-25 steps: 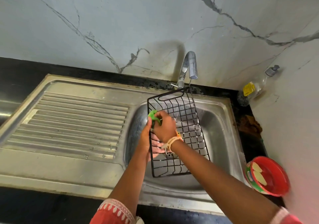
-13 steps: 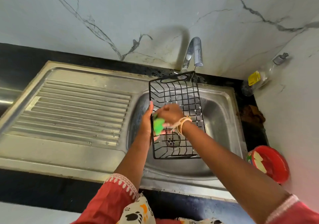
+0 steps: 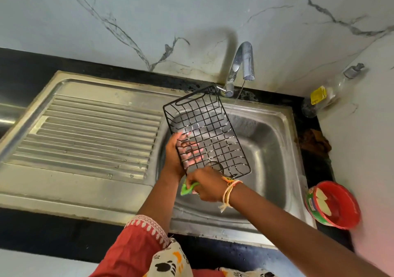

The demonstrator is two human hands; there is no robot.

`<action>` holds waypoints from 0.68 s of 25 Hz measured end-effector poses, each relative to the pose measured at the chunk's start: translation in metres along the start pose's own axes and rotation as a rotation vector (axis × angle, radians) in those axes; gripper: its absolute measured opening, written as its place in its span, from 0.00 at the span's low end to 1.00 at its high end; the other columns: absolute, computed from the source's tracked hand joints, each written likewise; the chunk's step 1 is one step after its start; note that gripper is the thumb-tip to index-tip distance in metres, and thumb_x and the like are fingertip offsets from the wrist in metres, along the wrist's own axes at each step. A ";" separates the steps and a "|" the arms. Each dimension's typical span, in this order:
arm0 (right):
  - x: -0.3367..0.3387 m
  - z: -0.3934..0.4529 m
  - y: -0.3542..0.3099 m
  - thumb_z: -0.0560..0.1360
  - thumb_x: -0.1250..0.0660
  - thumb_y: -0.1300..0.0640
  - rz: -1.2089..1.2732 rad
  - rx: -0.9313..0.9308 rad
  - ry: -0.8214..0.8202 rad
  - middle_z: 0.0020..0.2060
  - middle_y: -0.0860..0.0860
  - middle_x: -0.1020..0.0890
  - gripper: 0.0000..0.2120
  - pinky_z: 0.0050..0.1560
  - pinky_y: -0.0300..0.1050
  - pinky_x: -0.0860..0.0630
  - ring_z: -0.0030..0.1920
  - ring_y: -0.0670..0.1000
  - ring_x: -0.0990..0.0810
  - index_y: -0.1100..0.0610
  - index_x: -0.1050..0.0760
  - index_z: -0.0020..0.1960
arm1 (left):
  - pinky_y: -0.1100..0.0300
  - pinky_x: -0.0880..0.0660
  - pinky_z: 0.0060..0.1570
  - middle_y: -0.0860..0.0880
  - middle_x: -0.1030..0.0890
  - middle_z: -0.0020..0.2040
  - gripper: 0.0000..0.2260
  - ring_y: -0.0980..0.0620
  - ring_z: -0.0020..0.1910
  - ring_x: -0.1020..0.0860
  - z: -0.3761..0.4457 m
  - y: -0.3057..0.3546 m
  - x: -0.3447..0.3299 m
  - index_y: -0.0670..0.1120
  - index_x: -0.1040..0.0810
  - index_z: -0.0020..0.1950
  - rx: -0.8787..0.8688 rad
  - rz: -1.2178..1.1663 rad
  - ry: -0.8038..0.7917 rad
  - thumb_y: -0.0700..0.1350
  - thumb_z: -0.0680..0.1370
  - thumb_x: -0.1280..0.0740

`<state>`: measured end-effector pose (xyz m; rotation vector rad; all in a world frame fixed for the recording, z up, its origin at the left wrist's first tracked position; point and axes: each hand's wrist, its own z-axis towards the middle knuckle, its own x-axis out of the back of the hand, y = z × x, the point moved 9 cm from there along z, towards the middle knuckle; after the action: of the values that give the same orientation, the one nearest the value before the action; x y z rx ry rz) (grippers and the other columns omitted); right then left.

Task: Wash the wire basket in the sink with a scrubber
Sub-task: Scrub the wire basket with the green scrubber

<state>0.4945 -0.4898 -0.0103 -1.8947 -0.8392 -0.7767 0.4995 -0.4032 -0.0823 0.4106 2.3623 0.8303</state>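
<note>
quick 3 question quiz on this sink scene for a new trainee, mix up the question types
1. True or false: the right hand holds the green scrubber.
2. Multiple choice: the left hand is A) on the tap, B) supporting the wire basket from behind, C) resting on the drainboard.
3. Short answer: what stands at the right of the sink, near its front corner?

Key: 1 true. 2 B, its fingers show through the grid. 3 the red tub.
</note>
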 end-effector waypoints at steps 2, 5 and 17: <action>0.007 -0.005 0.012 0.71 0.31 0.63 -0.177 -0.064 -0.124 0.53 0.56 0.18 0.15 0.52 0.44 0.26 0.55 0.57 0.21 0.53 0.21 0.56 | 0.45 0.23 0.52 0.38 0.20 0.52 0.19 0.37 0.51 0.19 -0.007 0.006 -0.001 0.45 0.19 0.53 -0.028 -0.030 0.048 0.54 0.68 0.35; 0.038 -0.008 0.041 0.72 0.33 0.60 -0.266 -0.189 0.002 0.51 0.57 0.19 0.13 0.53 0.47 0.26 0.54 0.58 0.23 0.57 0.21 0.56 | 0.50 0.24 0.45 0.45 0.20 0.42 0.23 0.41 0.47 0.19 -0.008 0.018 0.002 0.47 0.20 0.57 -0.125 -0.049 0.096 0.53 0.65 0.36; 0.005 -0.035 0.046 0.63 0.46 0.70 -0.280 0.144 0.367 0.56 0.54 0.18 0.30 0.62 0.51 0.25 0.59 0.57 0.22 0.56 0.21 0.60 | 0.48 0.31 0.40 0.46 0.27 0.37 0.15 0.45 0.39 0.29 -0.016 0.061 0.004 0.48 0.22 0.46 -0.483 0.139 0.176 0.50 0.61 0.33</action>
<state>0.5282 -0.5374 -0.0144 -1.4635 -0.9073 -1.1613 0.4919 -0.3627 -0.0340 0.3080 2.2021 1.5097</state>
